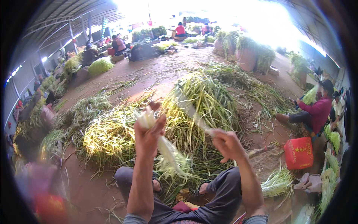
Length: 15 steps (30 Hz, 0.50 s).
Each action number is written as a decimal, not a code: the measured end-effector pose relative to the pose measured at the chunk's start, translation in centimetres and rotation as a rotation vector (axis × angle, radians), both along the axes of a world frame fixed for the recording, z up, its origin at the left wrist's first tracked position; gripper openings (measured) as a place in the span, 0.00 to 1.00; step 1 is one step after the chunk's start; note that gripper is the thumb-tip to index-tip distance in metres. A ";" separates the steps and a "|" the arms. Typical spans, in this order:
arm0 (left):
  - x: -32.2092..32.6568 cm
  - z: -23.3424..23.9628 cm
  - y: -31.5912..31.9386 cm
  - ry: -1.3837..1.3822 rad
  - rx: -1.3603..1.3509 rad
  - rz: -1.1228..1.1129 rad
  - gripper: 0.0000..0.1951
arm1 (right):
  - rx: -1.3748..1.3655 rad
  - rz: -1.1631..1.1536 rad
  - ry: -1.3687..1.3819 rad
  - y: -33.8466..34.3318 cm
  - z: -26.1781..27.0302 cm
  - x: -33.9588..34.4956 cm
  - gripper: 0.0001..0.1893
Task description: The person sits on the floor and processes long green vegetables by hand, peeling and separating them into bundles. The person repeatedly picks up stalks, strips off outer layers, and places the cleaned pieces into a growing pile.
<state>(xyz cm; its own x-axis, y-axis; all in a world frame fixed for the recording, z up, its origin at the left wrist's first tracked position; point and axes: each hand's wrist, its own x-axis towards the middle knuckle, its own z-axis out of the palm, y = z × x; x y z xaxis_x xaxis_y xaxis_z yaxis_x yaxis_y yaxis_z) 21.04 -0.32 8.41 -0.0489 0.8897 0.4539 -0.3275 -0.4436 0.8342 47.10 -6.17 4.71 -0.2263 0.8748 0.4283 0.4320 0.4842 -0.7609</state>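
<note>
My left hand (151, 131) is raised in front of me, closed around a bunch of pale green-white leafy stalks (169, 154); the thick whitish end shows above the fingers and the leaves hang down to the right. To its right is my right hand (228, 141), fingers curled around the end of a long, pale, motion-blurred strip (198, 120) that slants up to the left; whether it is a leaf or a tool I cannot tell. Beyond both hands rises a large heap of green and yellow leaves (204, 103).
Yellowed leaves (112, 134) lie left of the heap. At right are a red bag (299, 153) bearing writing, a bundle of pale green stalks (278, 182) and a seated person (316, 109) holding stalks. Several people sit farther off among full sacks (246, 57) topped with greens.
</note>
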 end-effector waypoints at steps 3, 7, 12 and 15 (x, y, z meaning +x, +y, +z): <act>0.1 1.6 -0.3 -0.169 0.013 -0.106 0.18 | -0.241 0.101 -0.119 -1.3 0.4 -2.3 0.16; -0.6 2.0 -1.3 -0.129 -0.006 -0.092 0.15 | -0.310 0.074 -0.076 -2.2 0.5 -1.9 0.15; 0.5 1.8 -2.2 -0.082 0.030 -0.162 0.19 | -0.302 0.150 -0.068 -3.1 -0.6 -0.9 0.16; 1.0 2.1 -2.5 -0.032 0.036 -0.135 0.18 | -0.166 0.122 -0.108 -3.3 -1.5 -0.7 0.16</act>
<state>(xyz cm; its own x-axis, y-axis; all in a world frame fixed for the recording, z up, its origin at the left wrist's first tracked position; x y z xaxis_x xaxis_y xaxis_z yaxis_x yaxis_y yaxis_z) 22.09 -2.81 10.47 0.0554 0.8725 0.4854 -0.4123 -0.4228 0.8070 46.43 -9.43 3.17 -0.3710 0.8948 0.2484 0.4613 0.4098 -0.7870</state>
